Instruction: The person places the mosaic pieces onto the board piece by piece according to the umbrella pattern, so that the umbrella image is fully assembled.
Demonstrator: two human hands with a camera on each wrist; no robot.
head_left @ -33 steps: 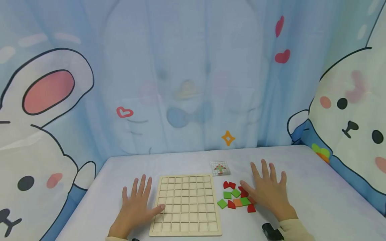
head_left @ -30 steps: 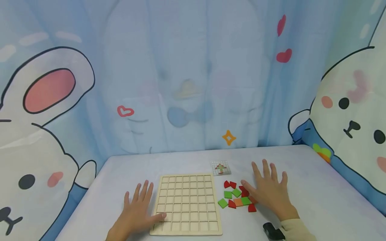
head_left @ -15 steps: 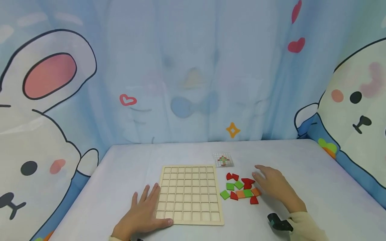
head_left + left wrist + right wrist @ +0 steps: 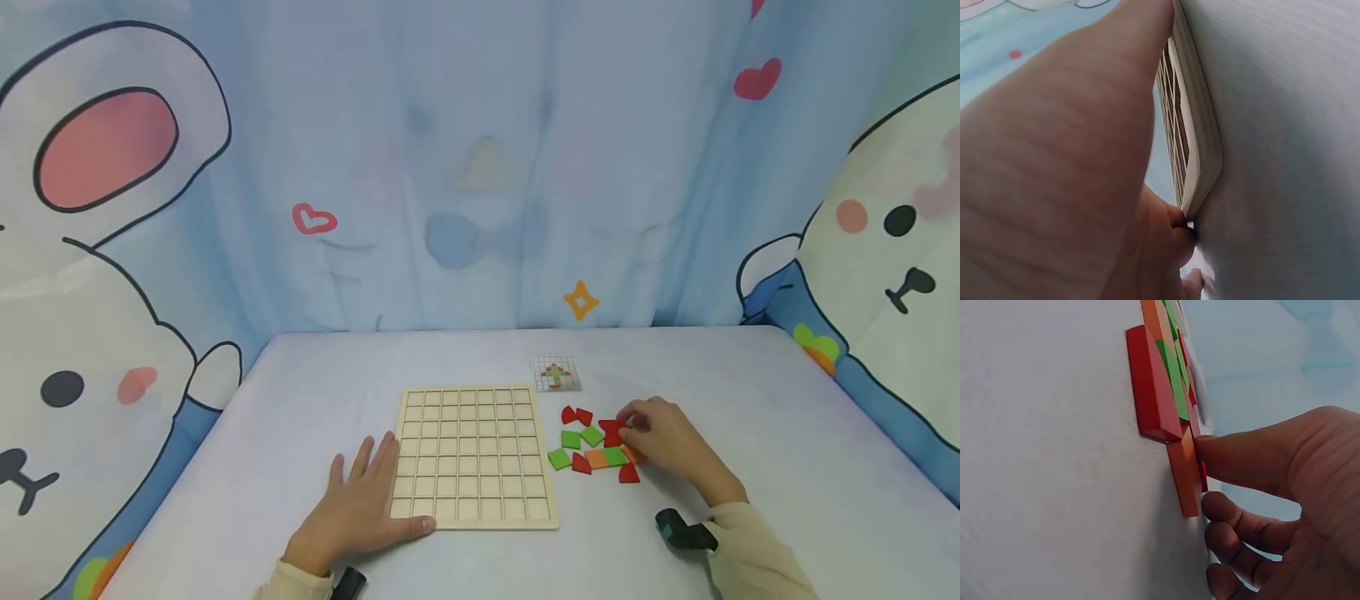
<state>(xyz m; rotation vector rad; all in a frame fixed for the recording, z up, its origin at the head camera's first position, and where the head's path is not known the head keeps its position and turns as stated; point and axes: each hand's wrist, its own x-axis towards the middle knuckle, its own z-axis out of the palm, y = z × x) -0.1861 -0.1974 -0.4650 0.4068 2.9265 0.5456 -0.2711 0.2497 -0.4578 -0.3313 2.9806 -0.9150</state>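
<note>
Well, at left on the white desk [image 4: 480,562], a left hand [image 4: 352,508], fingers straight, touching the left edge of a wooden grid board [image 4: 472,457], thumb at its near edge. Just beyond the board's far right corner, a small patterned card [image 4: 556,374]. Right of the board, loose tiles [image 4: 571,439] in red, green and orange. Farther right, a right hand [image 4: 663,433], fingers curled, thumb against a red tile [image 4: 612,433]; pinched or not, hard to tell.

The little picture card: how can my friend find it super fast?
On the white table, find the pale wooden grid board. The picture card lies just beside its far right corner. Unlike the plain coloured pieces nearer the person, it shows a red-and-green pattern on a grid of lines.
</note>
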